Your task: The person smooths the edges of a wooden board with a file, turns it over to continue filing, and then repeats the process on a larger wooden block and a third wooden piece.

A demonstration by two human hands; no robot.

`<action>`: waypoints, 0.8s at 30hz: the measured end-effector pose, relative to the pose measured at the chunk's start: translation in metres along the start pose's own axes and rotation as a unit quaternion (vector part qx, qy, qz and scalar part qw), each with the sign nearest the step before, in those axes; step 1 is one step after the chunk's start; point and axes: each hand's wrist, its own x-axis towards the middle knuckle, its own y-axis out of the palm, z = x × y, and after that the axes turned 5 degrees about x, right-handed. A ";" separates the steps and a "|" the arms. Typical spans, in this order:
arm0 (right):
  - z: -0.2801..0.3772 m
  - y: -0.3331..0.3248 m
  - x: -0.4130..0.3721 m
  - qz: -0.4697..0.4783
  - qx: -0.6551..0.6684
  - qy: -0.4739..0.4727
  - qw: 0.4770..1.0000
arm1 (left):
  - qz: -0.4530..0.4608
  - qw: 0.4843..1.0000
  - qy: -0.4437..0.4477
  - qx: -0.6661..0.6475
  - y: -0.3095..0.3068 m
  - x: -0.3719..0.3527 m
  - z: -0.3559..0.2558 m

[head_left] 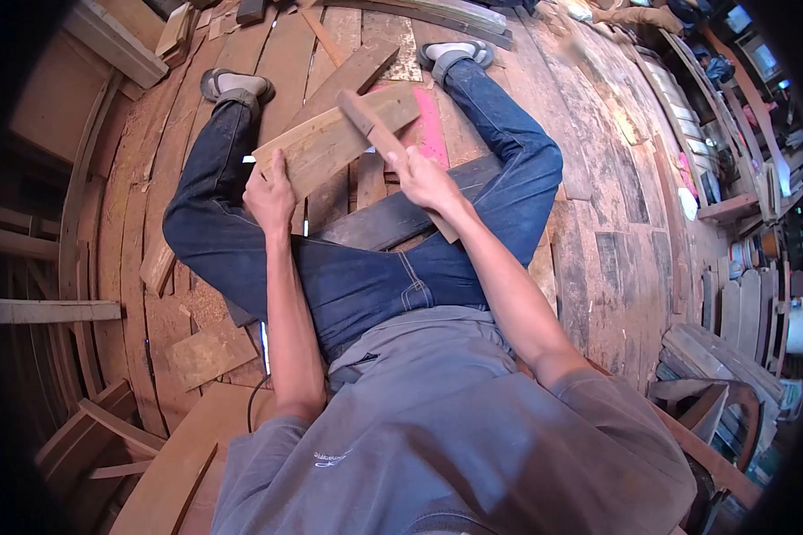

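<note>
My left hand [272,196] is closed on the near left end of a wide wooden board [326,147], its thumb lying on the top face. The board is held tilted above the floor between my legs. A narrow wooden stick [370,122] with a step cut near its upper part is in my right hand [426,181], the fingers wrapped round its middle. In this view the stick's far end overlaps the board's right part. Beneath them lie a dark plank [397,214], a brown plank [370,67] and a pink sheet [431,125].
My legs in jeans [517,147] are spread and bent on a plank floor [593,259] with gaps and sawdust. Long timbers [455,18] lie beyond my feet. A flat offcut [210,352] rests to the left, and stacked wood [718,357] stands at the right.
</note>
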 end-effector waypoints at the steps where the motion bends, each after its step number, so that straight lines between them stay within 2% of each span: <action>1: 0.001 0.002 0.002 -0.006 -0.004 -0.002 1.000 | 0.009 1.000 -0.003 -0.001 0.001 -0.001 0.000; 4: 0.019 0.009 -0.007 -0.015 -0.025 -0.022 0.999 | 0.047 0.998 -0.028 0.005 0.005 -0.005 -0.006; 7: 0.034 0.013 -0.034 0.053 -0.024 -0.076 0.995 | 0.052 0.997 -0.045 -0.018 0.014 -0.005 0.006; 9: 0.020 0.004 -0.026 0.065 -0.068 -0.030 0.995 | 0.067 0.989 -0.124 -0.046 0.025 -0.004 0.028; 11: -0.031 0.012 0.006 0.013 -0.101 0.055 0.993 | 0.062 0.980 -0.188 -0.034 0.027 -0.003 0.029; 13: -0.027 0.009 0.012 -0.019 -0.081 0.085 0.993 | 0.058 0.971 -0.229 -0.029 0.029 0.002 0.029; 14: -0.026 0.012 0.013 0.014 -0.073 0.069 0.995 | 0.061 0.968 -0.239 -0.033 0.030 0.003 0.031; 15: 0.002 0.014 -0.002 0.051 -0.066 0.055 0.995 | 0.064 0.965 -0.253 -0.035 0.030 0.001 0.037; 16: 0.001 0.034 -0.009 0.043 -0.039 -0.046 0.997 | 0.070 0.962 -0.263 -0.032 0.028 -0.002 0.043; 17: 0.033 0.034 -0.032 0.076 -0.035 -0.049 0.995 | 0.076 0.959 -0.271 -0.030 0.029 0.000 0.048; 19: 0.029 0.062 -0.038 0.085 0.014 -0.112 0.990 | 0.084 0.957 -0.275 -0.033 0.030 0.005 0.048; 21: 0.017 0.045 -0.024 0.093 -0.002 -0.083 0.992 | 0.090 0.957 -0.274 -0.039 0.027 0.005 0.044; 22: 0.004 0.045 -0.013 0.065 0.018 -0.071 0.995 | 0.079 0.965 -0.249 -0.038 0.024 0.002 0.038; 23: -0.010 0.043 0.003 0.047 -0.037 -0.009 0.998 | 0.075 0.968 -0.238 -0.032 0.024 0.002 0.031; 24: -0.023 0.037 0.017 0.025 -0.030 0.020 0.999 | 0.075 0.970 -0.229 -0.022 0.023 -0.001 0.025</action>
